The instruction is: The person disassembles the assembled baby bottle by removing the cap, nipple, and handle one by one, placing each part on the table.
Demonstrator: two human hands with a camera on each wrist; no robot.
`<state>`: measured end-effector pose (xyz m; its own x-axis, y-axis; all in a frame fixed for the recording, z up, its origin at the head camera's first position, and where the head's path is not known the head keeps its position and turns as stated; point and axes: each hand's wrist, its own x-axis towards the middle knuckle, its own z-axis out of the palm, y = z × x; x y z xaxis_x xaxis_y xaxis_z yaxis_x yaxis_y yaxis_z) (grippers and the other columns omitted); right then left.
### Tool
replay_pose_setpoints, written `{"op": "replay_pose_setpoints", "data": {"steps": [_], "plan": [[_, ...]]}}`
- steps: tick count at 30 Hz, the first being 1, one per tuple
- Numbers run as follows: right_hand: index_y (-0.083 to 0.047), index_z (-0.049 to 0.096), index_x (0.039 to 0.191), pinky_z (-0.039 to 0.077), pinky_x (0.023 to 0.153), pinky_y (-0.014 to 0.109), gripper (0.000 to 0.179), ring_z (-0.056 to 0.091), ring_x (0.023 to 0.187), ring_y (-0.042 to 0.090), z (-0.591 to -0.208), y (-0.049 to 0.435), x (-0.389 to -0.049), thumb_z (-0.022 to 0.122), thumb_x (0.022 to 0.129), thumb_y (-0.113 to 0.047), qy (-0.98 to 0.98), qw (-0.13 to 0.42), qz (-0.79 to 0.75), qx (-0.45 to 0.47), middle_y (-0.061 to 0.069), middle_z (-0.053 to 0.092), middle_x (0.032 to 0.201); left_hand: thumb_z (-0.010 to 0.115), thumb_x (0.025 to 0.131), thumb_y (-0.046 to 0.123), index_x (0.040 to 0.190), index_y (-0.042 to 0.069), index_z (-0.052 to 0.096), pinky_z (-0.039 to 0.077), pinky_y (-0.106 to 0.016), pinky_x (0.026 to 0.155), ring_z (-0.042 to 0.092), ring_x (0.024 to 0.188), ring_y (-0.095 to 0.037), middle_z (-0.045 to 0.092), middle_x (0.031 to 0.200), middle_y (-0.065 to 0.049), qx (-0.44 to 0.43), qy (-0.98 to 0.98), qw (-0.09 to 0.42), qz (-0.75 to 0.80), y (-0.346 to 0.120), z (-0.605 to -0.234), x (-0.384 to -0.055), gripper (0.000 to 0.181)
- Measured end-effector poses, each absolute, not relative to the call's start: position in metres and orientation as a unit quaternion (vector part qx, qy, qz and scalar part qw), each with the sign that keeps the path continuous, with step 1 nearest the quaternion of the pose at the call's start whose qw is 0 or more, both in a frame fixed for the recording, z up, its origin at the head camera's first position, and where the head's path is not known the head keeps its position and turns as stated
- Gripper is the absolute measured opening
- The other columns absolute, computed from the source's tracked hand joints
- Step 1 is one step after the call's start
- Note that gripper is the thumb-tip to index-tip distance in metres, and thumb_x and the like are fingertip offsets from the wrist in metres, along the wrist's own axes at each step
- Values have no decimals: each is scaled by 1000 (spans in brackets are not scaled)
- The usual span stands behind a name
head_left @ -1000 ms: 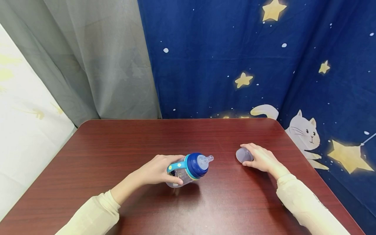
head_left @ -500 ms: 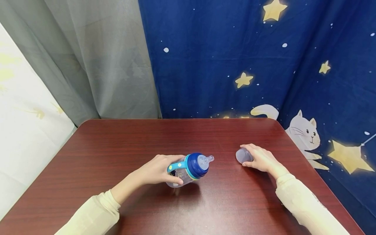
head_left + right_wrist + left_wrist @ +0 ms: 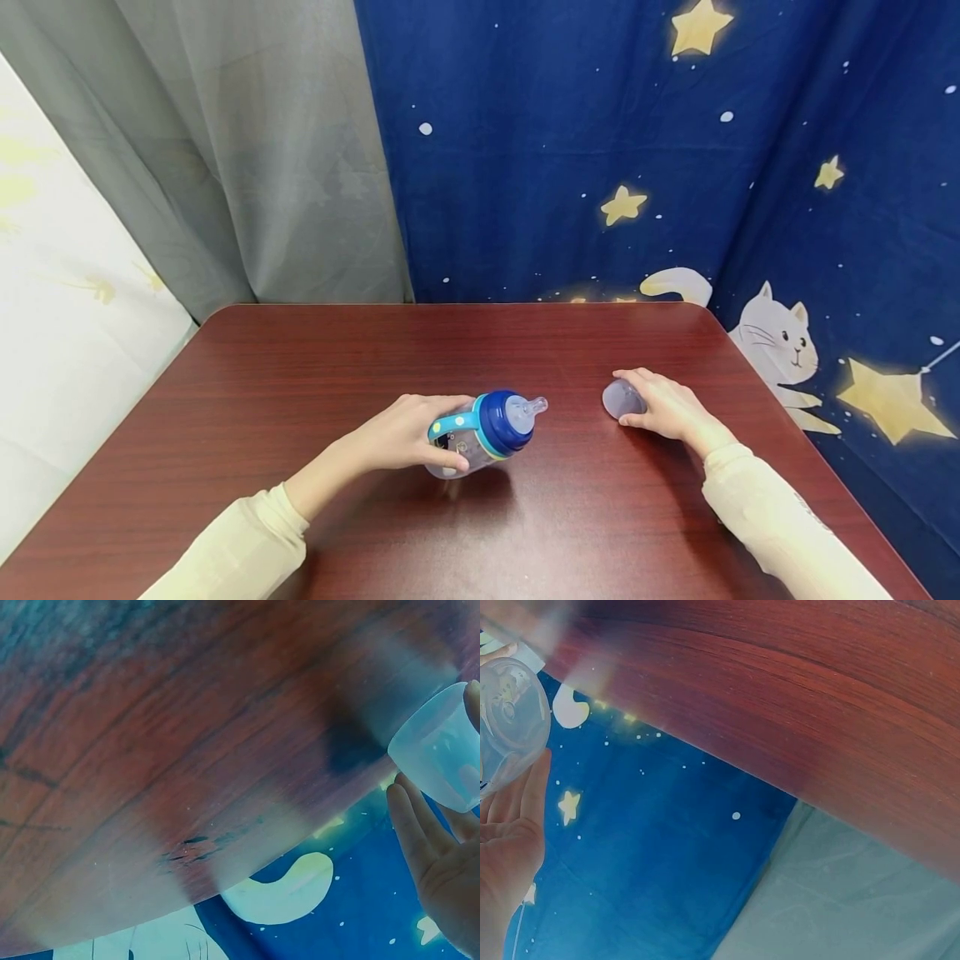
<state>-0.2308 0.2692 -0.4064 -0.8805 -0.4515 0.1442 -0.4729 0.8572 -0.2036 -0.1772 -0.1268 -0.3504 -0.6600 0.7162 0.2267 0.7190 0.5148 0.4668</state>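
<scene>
Reddish-brown table (image 3: 337,358) — whether bottle (image 3: 491,431) or cap (image 3: 622,400) touches it, unclear.

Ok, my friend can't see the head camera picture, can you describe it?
A person's left hand holds a tilted baby bottle with a blue top, and their right hand holds a small clear cap, at a brown table. Behind hang a grey curtain and a blue curtain printed with stars and a white cat.

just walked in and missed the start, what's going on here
At a reddish-brown table, a person's left hand holds a tilted baby bottle, its teat uncovered and pointing to the right. The right hand holds a translucent cap, well apart from the bottle. Whether either thing touches the table is hard to tell.
</scene>
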Motion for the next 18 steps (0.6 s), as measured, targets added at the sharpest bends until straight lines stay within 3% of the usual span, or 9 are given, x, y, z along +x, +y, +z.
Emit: {"op": "replay_pose_setpoints", "data": {"steps": [18], "plan": [[-8, 41, 129, 42, 71, 48, 73, 50, 96, 27, -408, 272, -231, 73, 70, -36, -965, 35, 124, 228, 12, 49, 115, 64, 69, 57, 123, 15, 48, 45, -22, 64, 53, 79, -3, 58, 98, 9, -405, -874, 0, -269, -127, -350, -177, 71]]}}
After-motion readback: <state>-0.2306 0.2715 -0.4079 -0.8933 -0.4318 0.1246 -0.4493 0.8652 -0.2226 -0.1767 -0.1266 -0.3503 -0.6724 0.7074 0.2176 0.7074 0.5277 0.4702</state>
